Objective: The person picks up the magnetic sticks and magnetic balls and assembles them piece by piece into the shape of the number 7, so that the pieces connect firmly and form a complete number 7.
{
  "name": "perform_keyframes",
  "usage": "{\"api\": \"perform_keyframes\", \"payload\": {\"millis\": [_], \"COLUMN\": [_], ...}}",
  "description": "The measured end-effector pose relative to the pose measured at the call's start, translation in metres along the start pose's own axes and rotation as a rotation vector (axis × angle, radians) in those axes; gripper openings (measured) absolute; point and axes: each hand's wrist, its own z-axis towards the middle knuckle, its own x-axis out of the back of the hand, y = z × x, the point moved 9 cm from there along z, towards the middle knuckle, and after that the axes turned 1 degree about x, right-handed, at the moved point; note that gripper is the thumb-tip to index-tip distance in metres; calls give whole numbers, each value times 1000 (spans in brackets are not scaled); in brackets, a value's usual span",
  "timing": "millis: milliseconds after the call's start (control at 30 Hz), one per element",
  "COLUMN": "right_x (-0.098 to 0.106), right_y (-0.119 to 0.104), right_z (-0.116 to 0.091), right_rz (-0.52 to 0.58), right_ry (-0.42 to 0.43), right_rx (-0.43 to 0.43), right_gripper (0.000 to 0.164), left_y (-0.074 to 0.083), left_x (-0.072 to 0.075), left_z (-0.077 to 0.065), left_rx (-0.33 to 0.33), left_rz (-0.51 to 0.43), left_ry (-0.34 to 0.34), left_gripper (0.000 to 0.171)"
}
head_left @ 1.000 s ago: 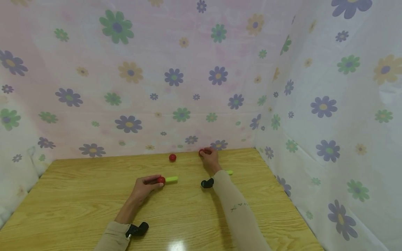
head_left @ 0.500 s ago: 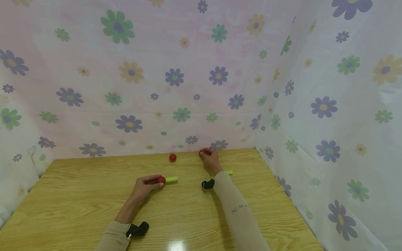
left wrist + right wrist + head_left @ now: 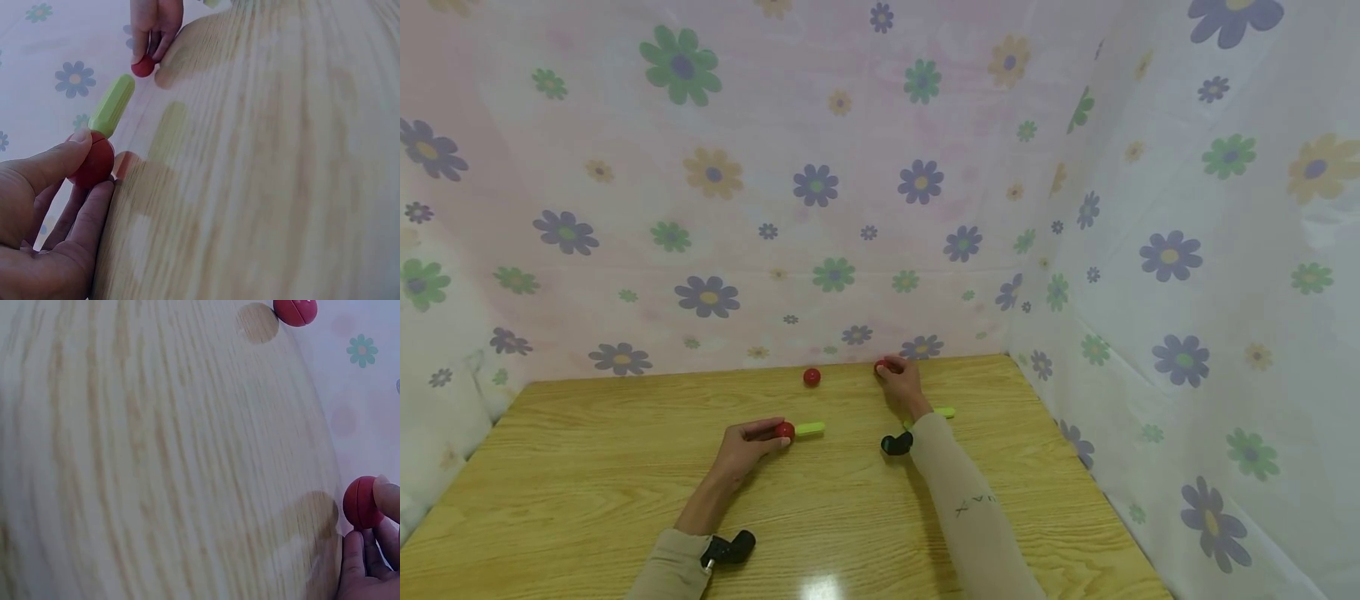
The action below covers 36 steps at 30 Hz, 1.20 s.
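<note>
Near red ball (image 3: 786, 430), lower centre-left, held in left hand (image 3: 745, 450), closed to a pinch | far red ball (image 3: 881, 366), lower centre, likewise pinched by right hand (image 3: 904, 382) | green stick (image 3: 810, 429) right of near ball | third red ball (image 3: 812, 377) on wooden table (image 3: 625, 467)

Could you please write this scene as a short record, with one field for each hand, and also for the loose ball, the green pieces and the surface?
Left hand: pinches the nearest red ball
Right hand: pinches the right-hand red ball
Loose ball: red, near the far edge
First green piece: beside the nearest red ball; joined or not, cannot tell
Second green piece: partly hidden by the right arm
Surface: wood-grain table
</note>
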Motion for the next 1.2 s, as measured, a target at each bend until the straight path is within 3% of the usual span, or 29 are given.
{"api": "perform_keyframes", "payload": {"millis": [467, 700, 1000, 1200], "right_x": [5, 2, -4, -11], "right_y": [-6, -8, -22, -16], "right_z": [-2, -11, -29, -44], "right_rz": [19, 226, 346, 410], "right_ry": [84, 100, 80, 31], "right_rx": [37, 22, 47, -43], "right_gripper": [30, 30, 34, 40], "left_y": [2, 1, 0, 1], "left_x": [0, 0, 0, -1], "left_z": [-1, -1, -1, -3], "left_rx": [-10, -10, 0, 4], "left_rz": [-9, 3, -4, -4], "left_ry": [-8, -3, -1, -2], "left_gripper": [45, 46, 45, 45]}}
